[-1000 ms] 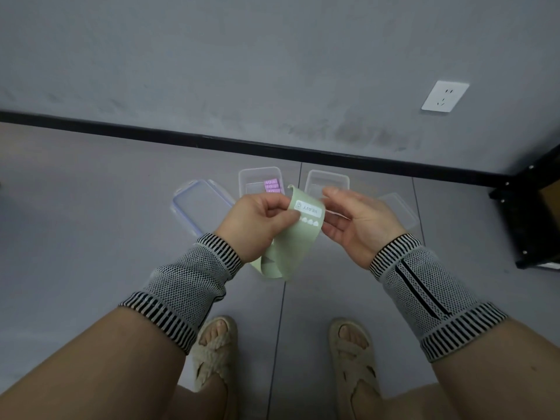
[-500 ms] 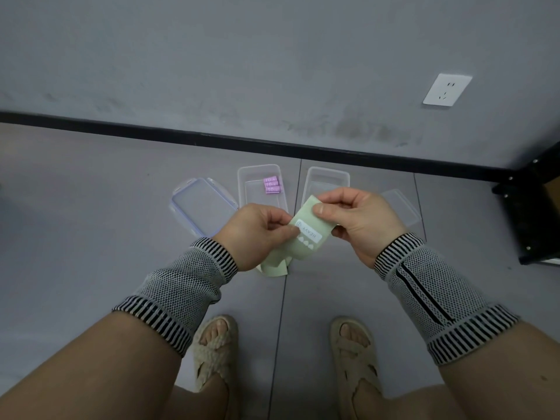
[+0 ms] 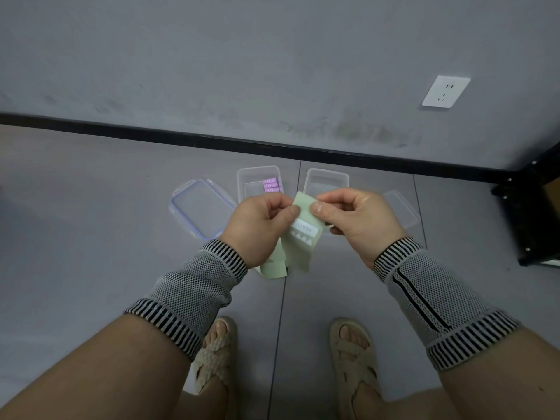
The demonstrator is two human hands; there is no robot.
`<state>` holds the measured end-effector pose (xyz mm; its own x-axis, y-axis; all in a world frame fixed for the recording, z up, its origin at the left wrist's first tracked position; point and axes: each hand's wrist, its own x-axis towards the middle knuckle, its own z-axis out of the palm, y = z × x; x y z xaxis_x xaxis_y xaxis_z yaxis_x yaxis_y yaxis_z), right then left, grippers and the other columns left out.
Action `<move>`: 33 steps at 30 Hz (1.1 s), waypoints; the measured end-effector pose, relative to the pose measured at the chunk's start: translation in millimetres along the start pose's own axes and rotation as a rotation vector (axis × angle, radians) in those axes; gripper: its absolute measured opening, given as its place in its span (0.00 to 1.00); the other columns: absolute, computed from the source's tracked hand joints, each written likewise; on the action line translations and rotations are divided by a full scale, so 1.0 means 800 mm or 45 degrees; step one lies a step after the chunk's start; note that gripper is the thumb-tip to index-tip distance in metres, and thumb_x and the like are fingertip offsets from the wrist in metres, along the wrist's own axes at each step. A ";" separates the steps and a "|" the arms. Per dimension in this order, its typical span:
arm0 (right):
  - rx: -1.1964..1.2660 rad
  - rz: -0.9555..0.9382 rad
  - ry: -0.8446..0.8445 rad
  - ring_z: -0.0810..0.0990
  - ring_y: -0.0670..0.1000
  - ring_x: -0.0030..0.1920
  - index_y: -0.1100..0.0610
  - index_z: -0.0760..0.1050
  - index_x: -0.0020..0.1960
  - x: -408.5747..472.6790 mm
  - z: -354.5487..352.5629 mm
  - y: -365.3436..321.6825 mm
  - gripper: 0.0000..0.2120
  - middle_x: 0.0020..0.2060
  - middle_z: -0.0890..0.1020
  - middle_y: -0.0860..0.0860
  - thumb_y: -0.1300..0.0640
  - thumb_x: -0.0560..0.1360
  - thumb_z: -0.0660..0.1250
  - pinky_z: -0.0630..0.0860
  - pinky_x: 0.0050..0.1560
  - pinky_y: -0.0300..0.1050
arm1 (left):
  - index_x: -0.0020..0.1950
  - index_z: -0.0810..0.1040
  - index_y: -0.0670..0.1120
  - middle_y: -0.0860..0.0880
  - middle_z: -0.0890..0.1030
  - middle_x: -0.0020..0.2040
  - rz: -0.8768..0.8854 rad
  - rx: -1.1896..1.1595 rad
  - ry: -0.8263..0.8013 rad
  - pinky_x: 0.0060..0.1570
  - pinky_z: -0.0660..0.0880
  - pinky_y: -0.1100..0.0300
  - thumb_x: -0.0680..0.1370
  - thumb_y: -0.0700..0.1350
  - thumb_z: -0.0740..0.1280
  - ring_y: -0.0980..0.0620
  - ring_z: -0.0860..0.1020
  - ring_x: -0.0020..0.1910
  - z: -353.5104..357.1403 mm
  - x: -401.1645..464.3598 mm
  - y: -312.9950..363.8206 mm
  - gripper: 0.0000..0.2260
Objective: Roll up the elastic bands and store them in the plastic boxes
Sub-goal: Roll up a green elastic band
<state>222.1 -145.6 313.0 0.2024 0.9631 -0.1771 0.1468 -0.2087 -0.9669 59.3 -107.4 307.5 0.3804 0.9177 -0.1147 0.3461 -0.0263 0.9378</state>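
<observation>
Both hands worked above the floor [image 3: 91,237]; the left hand [image 3: 257,227] and right hand [image 3: 357,221] each pinched the top edge of the green elastic band [image 3: 300,241], thumb against curled fingers, its tail hanging down. Beyond them, near the wall's edge, the two plastic boxes [image 3: 325,180] sat open; a purple roll [image 3: 270,185] lay in the left one.

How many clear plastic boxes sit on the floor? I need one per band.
2. One clear plastic box holding a rolled purple band is left of the floor seam; the other clear box is right of it, partly behind the hands.
</observation>
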 end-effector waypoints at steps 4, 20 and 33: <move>0.058 0.065 -0.004 0.75 0.44 0.30 0.56 0.78 0.37 0.001 -0.001 -0.001 0.06 0.28 0.78 0.48 0.63 0.70 0.73 0.74 0.33 0.38 | 0.39 0.77 0.51 0.53 0.80 0.36 -0.013 0.065 0.022 0.42 0.76 0.56 0.78 0.43 0.65 0.54 0.77 0.36 -0.001 0.003 -0.002 0.08; 0.444 0.204 -0.013 0.82 0.51 0.44 0.57 0.81 0.40 -0.006 0.019 -0.015 0.12 0.40 0.85 0.52 0.61 0.78 0.61 0.78 0.45 0.46 | 0.44 0.77 0.56 0.58 0.82 0.41 0.072 0.051 0.186 0.48 0.79 0.60 0.72 0.41 0.72 0.61 0.80 0.41 0.012 0.004 0.001 0.10; -0.029 -0.139 0.077 0.81 0.45 0.38 0.49 0.80 0.41 -0.002 0.008 -0.003 0.10 0.36 0.83 0.48 0.64 0.71 0.72 0.80 0.45 0.40 | 0.42 0.80 0.47 0.44 0.82 0.38 -0.141 -0.149 0.073 0.44 0.75 0.53 0.76 0.41 0.68 0.50 0.77 0.37 -0.005 0.007 0.001 0.04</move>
<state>215.2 -145.9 314.3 0.2422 0.9684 -0.0587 0.1927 -0.1073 -0.9754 58.3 -100.6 309.0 0.2948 0.9336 -0.2038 0.2800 0.1196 0.9525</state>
